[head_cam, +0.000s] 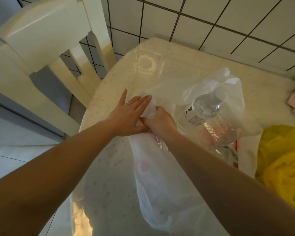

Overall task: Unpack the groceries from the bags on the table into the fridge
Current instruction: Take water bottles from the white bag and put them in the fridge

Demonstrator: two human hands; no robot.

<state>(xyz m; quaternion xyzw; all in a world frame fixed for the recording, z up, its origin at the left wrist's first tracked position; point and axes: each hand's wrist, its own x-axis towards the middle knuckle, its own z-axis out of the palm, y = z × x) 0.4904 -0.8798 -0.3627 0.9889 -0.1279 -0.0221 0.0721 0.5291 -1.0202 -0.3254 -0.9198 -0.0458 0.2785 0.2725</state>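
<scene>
Two bare hands meet over a white plastic bag (160, 184) lying on a table (109, 167) with a pale patterned cloth. The left hand (126, 114), a ring on one finger, lies flat with straight fingers on the bag's bunched top. The right hand (160, 123) curls its fingers around that same bunched plastic, gripping it. Just right of the hands, a clear water bottle (203, 108) lies inside the open bag. A yellow bag (283, 159) sits at the right edge. A cream chair (41, 40) stands beside the table, by a tiled wall (228, 23).
</scene>
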